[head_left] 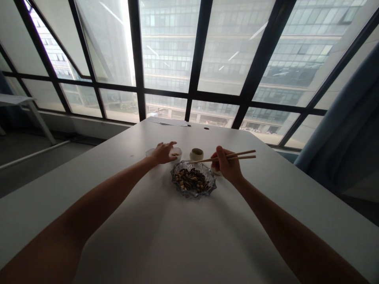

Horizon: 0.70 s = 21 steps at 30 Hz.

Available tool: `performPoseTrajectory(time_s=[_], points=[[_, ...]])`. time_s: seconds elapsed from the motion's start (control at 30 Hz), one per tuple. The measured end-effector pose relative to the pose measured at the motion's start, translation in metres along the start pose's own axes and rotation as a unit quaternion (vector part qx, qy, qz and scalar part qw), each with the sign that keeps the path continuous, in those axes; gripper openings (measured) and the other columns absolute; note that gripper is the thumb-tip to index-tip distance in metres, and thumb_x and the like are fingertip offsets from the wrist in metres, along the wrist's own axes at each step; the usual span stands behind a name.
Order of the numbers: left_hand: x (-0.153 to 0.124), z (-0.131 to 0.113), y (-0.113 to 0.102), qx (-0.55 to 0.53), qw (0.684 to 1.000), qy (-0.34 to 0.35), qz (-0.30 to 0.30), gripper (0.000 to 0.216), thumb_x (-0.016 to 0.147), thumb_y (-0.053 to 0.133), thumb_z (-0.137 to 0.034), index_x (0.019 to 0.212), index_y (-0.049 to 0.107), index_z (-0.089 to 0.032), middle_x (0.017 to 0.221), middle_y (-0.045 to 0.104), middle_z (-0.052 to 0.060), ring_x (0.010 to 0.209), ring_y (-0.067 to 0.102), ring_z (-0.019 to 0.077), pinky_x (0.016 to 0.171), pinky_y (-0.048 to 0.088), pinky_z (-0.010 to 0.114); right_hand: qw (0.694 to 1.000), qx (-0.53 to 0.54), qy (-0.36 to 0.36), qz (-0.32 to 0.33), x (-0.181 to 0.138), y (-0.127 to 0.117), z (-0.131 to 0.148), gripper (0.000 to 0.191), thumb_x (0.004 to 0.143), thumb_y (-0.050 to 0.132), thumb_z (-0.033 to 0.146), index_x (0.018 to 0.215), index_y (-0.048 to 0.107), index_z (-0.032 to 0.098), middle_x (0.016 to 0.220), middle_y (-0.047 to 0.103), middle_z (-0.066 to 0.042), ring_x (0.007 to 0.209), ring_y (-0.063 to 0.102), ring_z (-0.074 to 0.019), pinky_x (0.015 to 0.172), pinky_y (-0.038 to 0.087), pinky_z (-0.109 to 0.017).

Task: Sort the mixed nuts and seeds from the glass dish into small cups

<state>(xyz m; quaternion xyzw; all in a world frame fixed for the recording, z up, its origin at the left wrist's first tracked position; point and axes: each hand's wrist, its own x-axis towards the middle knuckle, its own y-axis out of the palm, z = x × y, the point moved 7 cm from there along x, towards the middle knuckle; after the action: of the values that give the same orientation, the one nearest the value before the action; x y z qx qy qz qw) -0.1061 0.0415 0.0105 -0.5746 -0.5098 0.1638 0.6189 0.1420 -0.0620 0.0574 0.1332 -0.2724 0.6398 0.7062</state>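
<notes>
A pair of wooden chopsticks (241, 156) is in my right hand (227, 163), their tips together over the far rim of a scalloped glass bowl (173, 179). Dark seeds and paler nuts (192, 179) lie mixed in that bowl. My left hand (162, 153) has its fingers spread beside a small translucent cup (177, 152) with a few pale pieces inside; whether it touches the cup I cannot tell. Behind the bowl stands a small greenish cup (196, 154). Another pale cup (215, 170) is mostly hidden by my right hand, and a clear cup (149, 152) shows partly behind my left hand.
The white table (118, 209) runs away from me toward large dark-framed windows. Some paper (168, 121) lies at its far edge, near a dark round spot (206, 128). A blue curtain (340, 118) hangs on the right, and another white table (17, 99) stands at left.
</notes>
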Motion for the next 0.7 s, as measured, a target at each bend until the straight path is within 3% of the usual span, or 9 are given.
performPoseTrajectory(time_s=[0.17, 0.3, 0.43, 0.57, 0.7], points=[[-0.002, 0.01, -0.001, 0.021, 0.999, -0.032, 0.0, 0.068, 0.08, 0.065, -0.056, 0.135, 0.05, -0.019, 0.12, 0.071, 0.016, 0.113, 0.065, 0.0367, 0.109, 0.033, 0.058, 0.985, -0.11, -0.037, 0.126, -0.012, -0.008, 0.003, 0.056, 0.086, 0.058, 0.07, 0.062, 0.066, 0.019, 0.051, 0.063, -0.002, 0.042, 0.053, -0.012, 0.042, 0.044, -0.023], [-0.029, 0.015, -0.016, 0.031, 0.997, -0.015, -0.064, 0.061, 0.083, 0.061, -0.061, 0.129, 0.056, -0.02, 0.128, 0.067, 0.016, 0.119, 0.061, 0.0365, 0.113, 0.029, 0.058, 0.972, -0.114, -0.065, 0.195, -0.026, -0.002, 0.009, 0.053, 0.088, 0.061, 0.063, 0.058, 0.065, 0.021, 0.052, 0.062, -0.002, 0.045, 0.054, -0.0124, 0.045, 0.045, -0.024], [-0.068, 0.025, -0.03, 0.027, 0.988, -0.016, -0.148, 0.059, 0.085, 0.06, -0.06, 0.128, 0.056, -0.021, 0.135, 0.061, 0.016, 0.127, 0.054, 0.0371, 0.114, 0.03, 0.057, 0.988, -0.045, 0.0, 0.15, -0.033, -0.011, 0.005, 0.054, 0.084, 0.061, 0.069, 0.064, 0.068, 0.02, 0.048, 0.063, -0.003, 0.038, 0.054, -0.0129, 0.036, 0.042, -0.024], [-0.086, 0.048, -0.027, -0.019, 0.975, -0.097, -0.197, 0.069, 0.081, 0.066, -0.061, 0.134, 0.049, -0.02, 0.14, 0.055, 0.018, 0.131, 0.05, 0.0387, 0.109, 0.039, 0.057, 0.996, 0.012, 0.059, 0.071, -0.033, -0.026, -0.001, 0.059, 0.077, 0.064, 0.075, 0.059, 0.066, 0.019, 0.043, 0.06, -0.003, 0.033, 0.051, -0.0114, 0.032, 0.039, -0.022], [-0.089, 0.068, -0.012, -0.098, 0.959, -0.172, -0.205, 0.083, 0.074, 0.072, -0.063, 0.137, 0.043, -0.018, 0.14, 0.054, 0.02, 0.128, 0.054, 0.0377, 0.106, 0.045, 0.054, 0.982, 0.018, 0.122, 0.144, -0.037, -0.018, -0.013, 0.061, 0.076, 0.063, 0.076, 0.059, 0.066, 0.018, 0.042, 0.06, -0.004, 0.031, 0.05, -0.0121, 0.03, 0.039, -0.023]])
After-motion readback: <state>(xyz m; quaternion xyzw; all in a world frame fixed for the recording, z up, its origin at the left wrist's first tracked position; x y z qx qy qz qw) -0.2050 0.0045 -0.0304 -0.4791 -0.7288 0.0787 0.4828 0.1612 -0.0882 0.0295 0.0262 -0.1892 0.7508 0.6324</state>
